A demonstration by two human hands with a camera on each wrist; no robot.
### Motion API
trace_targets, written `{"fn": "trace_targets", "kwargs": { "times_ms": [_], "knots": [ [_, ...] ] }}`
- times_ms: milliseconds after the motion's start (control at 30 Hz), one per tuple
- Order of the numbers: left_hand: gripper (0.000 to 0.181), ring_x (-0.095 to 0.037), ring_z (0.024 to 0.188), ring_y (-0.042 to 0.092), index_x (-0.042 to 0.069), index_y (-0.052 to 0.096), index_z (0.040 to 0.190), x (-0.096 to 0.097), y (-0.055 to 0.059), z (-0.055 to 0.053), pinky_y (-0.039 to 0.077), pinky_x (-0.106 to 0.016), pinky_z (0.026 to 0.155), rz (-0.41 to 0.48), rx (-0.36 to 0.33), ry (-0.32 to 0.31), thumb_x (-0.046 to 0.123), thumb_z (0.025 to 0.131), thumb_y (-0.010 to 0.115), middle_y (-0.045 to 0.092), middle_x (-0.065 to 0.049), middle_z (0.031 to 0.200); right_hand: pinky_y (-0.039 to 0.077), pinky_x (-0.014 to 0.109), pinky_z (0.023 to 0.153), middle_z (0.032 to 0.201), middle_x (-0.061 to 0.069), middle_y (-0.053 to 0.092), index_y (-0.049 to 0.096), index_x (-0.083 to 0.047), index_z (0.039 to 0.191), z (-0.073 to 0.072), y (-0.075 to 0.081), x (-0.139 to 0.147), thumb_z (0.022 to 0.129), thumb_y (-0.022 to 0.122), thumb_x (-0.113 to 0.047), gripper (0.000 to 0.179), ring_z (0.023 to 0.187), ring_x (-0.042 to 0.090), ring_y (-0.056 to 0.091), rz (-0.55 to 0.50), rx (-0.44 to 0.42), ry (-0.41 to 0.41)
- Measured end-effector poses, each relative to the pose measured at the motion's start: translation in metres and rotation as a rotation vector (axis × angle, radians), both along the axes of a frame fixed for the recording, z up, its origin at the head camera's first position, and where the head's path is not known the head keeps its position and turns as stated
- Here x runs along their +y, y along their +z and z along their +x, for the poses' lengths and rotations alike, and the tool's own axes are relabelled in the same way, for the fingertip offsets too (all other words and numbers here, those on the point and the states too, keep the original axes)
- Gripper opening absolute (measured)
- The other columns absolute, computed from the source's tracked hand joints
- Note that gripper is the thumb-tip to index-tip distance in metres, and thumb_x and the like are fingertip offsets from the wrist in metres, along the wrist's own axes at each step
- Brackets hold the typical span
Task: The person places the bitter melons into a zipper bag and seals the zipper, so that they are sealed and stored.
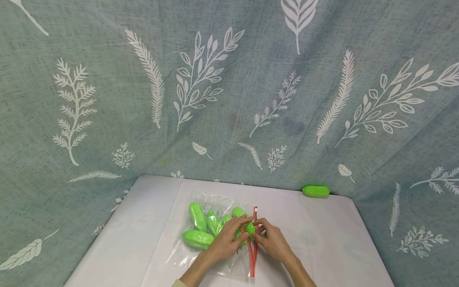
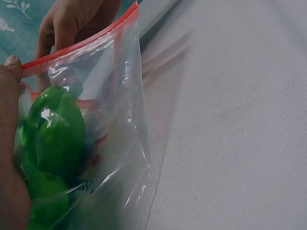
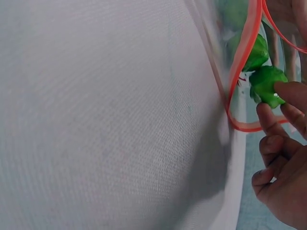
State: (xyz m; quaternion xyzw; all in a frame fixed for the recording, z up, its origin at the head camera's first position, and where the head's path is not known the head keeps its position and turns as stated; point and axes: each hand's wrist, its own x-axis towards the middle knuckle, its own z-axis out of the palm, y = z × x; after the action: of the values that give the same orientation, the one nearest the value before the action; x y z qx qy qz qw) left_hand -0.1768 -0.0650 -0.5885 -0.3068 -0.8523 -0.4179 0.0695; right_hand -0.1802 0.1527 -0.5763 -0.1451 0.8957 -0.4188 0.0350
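Note:
A clear zip bag [image 1: 226,268] with a red zip edge [image 1: 252,263] lies on the white table, its mouth to the right. Several green plastic cucumbers [image 1: 198,239] are inside. My left hand [image 1: 226,241] grips the bag by its mouth, thumb on the red edge in the left wrist view. At the parted mouth my right hand [image 1: 275,242] pinches the end of one cucumber [image 3: 267,84] between thumb and fingertips. In the right wrist view the red strip loops around this cucumber, and another one shows behind it.
Another green cucumber [image 1: 316,191] lies at the table's far right edge. The white tabletop [image 1: 308,223] ends against a grey-green leaf-patterned curtain [image 1: 229,99], which also hangs along both sides.

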Motion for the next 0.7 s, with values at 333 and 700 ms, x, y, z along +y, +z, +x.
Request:
{"fn": "trace_targets", "kwargs": {
  "times_ms": [333,700],
  "knots": [
    [0.048,-0.036,0.144,0.039,0.021,0.048,0.149,0.0003,-0.0025,-0.0017,0.027,-0.063,0.118,0.009,0.036,-0.02,0.032,0.103,0.055,0.046,-0.01,0.155,0.047,0.022,0.053,0.091,-0.007,0.068,0.059,-0.021,0.119,-0.0015,0.0003,-0.0039,0.092,0.074,-0.022,0.031,0.064,0.006,0.055,0.001,-0.002,-0.009],
    [0.048,-0.033,0.144,0.04,0.02,0.048,0.149,0.0001,-0.0015,-0.0028,0.025,-0.06,0.119,0.025,0.067,-0.047,0.029,0.103,0.056,0.049,-0.011,0.152,0.048,0.022,0.053,0.085,-0.008,0.068,0.059,-0.02,0.117,-0.0029,0.0014,-0.0078,0.093,0.073,-0.023,0.027,0.064,0.005,0.058,0.025,-0.011,-0.031]
  ]
}}
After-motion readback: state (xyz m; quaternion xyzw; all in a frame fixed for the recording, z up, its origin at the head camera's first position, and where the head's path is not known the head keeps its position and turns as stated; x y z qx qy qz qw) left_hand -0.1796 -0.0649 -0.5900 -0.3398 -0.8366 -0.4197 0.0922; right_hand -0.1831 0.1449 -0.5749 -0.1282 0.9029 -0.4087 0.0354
